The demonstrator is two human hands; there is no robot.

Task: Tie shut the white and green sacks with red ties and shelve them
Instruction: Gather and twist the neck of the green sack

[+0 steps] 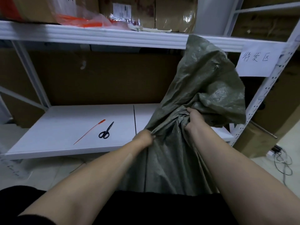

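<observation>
A green woven sack (172, 159) stands on the floor in front of the white shelf unit, its loose top (207, 78) flopping up and to the right. My right hand (193, 121) grips the bunched neck of the sack. My left hand (144, 137) pinches a fold of the sack's edge just left of the neck. One red tie (88, 132) lies flat on the lower shelf board (65, 127), left of the sack. No white sack is in view.
Black scissors (106, 131) lie beside the red tie. On the upper shelf (97, 34) sit cardboard boxes and a clear bag of red ties (81, 20). A paper label (256, 60) hangs on the shelf's right post. Cables (282, 159) lie on the floor at right.
</observation>
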